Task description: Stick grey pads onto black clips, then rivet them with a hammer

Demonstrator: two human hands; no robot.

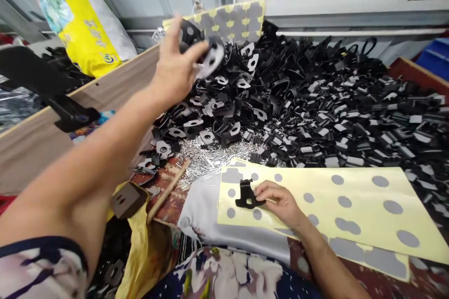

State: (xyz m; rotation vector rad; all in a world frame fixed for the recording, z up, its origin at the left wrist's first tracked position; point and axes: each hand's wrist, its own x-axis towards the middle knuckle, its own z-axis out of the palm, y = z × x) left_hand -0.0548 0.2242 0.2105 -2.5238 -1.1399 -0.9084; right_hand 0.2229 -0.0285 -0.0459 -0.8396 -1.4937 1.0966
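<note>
My left hand point(175, 67) is raised over the left side of a large heap of black plastic parts point(298, 70), blurred by motion. Between its fingers and thumb is a black plastic part with a grey face point(212, 58); its outline is smeared. Low in front of me, my right hand point(282, 202) pinches the edge of a black plastic clip point(246, 194) that has a square hole. That clip is over a yellow backing sheet point(365, 205) with grey sticker spots. Loose metal pins point(206, 161) are piled just beyond the sheet.
A wooden board point(115, 79) edges the heap on the left. Nearby are a wooden stick point(168, 191), a yellow cloth or bag point(138, 247) and a black bracket point(75, 112). Another sticker sheet point(231, 21) stands at the back. A yellow sack point(87, 32) leans at upper left.
</note>
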